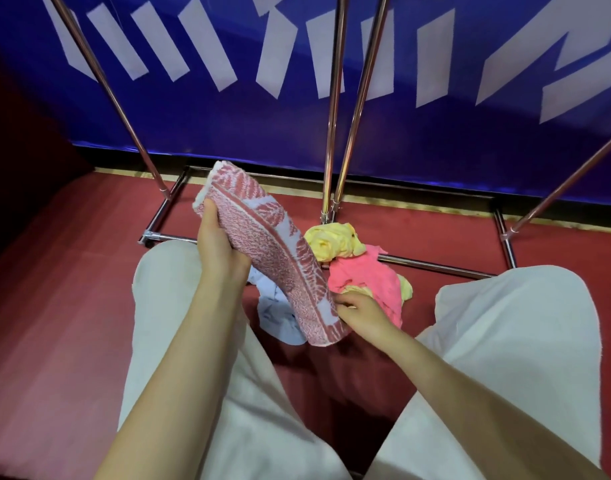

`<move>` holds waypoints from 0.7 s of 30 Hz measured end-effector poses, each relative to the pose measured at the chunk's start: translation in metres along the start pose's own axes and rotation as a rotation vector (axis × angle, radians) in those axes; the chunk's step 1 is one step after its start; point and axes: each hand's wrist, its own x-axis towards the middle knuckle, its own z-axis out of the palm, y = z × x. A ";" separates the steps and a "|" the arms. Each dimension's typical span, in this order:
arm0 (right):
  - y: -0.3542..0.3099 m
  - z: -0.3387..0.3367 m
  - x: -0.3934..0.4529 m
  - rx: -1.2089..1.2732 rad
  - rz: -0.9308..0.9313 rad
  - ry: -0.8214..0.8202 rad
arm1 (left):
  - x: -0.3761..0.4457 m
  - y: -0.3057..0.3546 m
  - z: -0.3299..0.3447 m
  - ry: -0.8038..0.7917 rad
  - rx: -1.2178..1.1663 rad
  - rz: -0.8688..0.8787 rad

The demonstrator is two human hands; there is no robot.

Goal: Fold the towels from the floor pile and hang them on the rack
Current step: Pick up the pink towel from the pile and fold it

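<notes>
A folded pink-and-white patterned towel point(266, 251) is held up between my hands, slanting from upper left to lower right. My left hand point(217, 237) grips its upper end, thumb on the near face. My right hand point(361, 311) pinches its lower end. Behind the towel, on the red floor, lies the pile: a yellow towel point(335, 242), a bright pink towel point(362, 278) and a pale blue towel point(276, 315), partly hidden by the held one. The metal rack point(331, 140) rises just beyond the pile; its top bars are out of view.
My knees in white trousers point(515, 327) flank the pile on both sides. The rack's base bars point(435, 266) run along the red floor close behind the towels. A blue banner with white marks point(435, 133) covers the wall behind.
</notes>
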 end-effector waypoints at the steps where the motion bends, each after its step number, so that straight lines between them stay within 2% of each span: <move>1: -0.005 0.000 -0.002 0.023 -0.004 -0.051 | -0.002 -0.004 0.003 -0.011 0.019 -0.019; 4: -0.015 0.003 -0.001 0.128 -0.012 -0.173 | -0.005 -0.015 0.013 -0.049 0.064 -0.062; 7: -0.023 0.008 0.000 0.167 -0.013 -0.229 | -0.006 -0.018 0.026 -0.076 0.066 -0.100; 14: -0.040 0.014 0.009 0.390 0.051 -0.083 | 0.004 -0.012 0.052 -0.187 0.087 -0.181; 17: -0.049 0.011 0.012 0.432 0.081 -0.003 | 0.015 0.005 0.055 -0.146 0.093 -0.094; 21: -0.057 -0.005 0.014 0.348 0.021 0.134 | 0.042 0.028 0.041 0.022 0.200 0.171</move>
